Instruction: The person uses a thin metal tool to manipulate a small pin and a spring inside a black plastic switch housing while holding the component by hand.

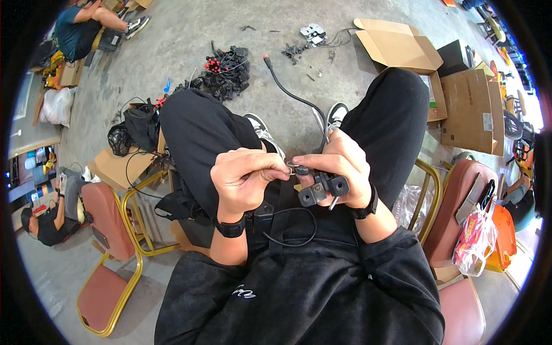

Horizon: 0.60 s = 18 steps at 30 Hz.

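- At frame centre, the left hand point(241, 175) pinches a small metal ring point(291, 168), fingers closed on it.
- The right hand point(339, 164) is curled shut around a black connector point(323, 188); a cable point(290, 92) runs from it toward the upper middle, across the floor point(184, 40).
- The ring sits between both hands, above the person's lap; its exact shape is hard to make out.
- Upper middle: a heap of black cables with red tips point(225, 70).
- Upper right: open cardboard boxes point(402, 49).
- Lower left: gold-framed chairs point(109, 230).
- Upper left, another seated person point(80, 29), partly cut off by the rim.
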### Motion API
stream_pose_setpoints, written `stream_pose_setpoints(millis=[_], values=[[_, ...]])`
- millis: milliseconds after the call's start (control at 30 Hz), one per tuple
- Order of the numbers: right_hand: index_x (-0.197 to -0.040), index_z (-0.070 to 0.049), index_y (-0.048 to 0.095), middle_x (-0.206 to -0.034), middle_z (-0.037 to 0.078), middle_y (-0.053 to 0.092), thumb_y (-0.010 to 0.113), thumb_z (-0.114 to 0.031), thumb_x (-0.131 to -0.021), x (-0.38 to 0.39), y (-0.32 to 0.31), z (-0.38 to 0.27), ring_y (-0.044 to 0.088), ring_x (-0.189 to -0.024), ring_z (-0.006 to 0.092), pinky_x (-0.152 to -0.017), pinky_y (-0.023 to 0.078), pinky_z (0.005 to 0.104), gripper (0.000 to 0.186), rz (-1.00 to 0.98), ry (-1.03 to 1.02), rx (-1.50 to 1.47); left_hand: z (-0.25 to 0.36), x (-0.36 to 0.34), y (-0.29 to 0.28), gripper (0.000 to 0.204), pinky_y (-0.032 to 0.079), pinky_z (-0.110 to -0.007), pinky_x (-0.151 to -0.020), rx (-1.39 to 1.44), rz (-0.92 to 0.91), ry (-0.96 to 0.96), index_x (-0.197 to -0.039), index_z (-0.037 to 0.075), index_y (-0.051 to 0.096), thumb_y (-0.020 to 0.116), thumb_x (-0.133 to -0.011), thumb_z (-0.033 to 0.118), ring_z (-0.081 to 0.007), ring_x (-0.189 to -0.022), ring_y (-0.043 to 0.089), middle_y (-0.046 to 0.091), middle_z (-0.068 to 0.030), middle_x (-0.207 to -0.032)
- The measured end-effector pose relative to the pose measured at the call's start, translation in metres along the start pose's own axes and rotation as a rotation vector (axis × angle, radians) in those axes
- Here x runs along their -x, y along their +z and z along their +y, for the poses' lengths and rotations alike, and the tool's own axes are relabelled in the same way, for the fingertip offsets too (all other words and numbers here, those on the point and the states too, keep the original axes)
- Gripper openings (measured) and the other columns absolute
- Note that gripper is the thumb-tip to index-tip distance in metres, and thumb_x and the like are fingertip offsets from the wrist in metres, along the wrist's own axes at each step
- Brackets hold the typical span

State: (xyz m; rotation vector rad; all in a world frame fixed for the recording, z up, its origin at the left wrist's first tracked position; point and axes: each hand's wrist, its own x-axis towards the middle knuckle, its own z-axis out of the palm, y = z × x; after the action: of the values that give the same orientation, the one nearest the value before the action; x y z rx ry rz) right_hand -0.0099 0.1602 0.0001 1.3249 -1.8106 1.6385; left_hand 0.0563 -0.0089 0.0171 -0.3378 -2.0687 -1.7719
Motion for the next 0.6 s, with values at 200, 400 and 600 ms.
stream_pose_setpoints(millis=[200, 400, 600], values=[[-0.087, -0.004, 0.066, -0.065, 0.004, 0.052, 0.073, -0.004, -0.061, -0.003, 0.001, -0.004, 0.048, -0.053, 0.0192, -0.05, 0.039, 0.0293, 0.027, -0.003, 0.215, -0.006, -0.002, 0.005, 0.006, 0.008, 0.039, -0.016, -0.047, -0.056, 0.094, -0.13, -0.08, -0.005, 0.064, 0.066, -0.073, -0.006, -0.0049, -0.053, 0.054, 0.063, -0.0057, -0.064], [-0.085, -0.003, 0.062, -0.071, 0.008, 0.055, 0.071, -0.004, -0.064, -0.004, -0.004, 0.005, 0.051, -0.058, 0.0211, -0.052, 0.04, 0.0292, 0.023, -0.099, 0.354, -0.132, -0.003, -0.004, 0.009, 0.022, 0.039, -0.022, -0.043, -0.338, 0.116, 0.173, -0.091, -0.001, 0.065, 0.07, -0.07, -0.004, -0.0092, -0.044, 0.05, 0.06, -0.0029, -0.059], [-0.085, -0.003, 0.061, -0.07, 0.008, 0.053, 0.071, -0.004, -0.063, -0.004, -0.005, 0.006, 0.051, -0.059, 0.0217, -0.052, 0.039, 0.0303, 0.024, -0.101, 0.388, -0.116, 0.015, -0.017, -0.016, 0.035, 0.041, -0.026, -0.043, -0.727, -0.269, 0.257, -0.092, 0.003, 0.067, 0.066, -0.058, -0.006, -0.0159, -0.046, 0.052, 0.052, -0.0037, -0.058]])
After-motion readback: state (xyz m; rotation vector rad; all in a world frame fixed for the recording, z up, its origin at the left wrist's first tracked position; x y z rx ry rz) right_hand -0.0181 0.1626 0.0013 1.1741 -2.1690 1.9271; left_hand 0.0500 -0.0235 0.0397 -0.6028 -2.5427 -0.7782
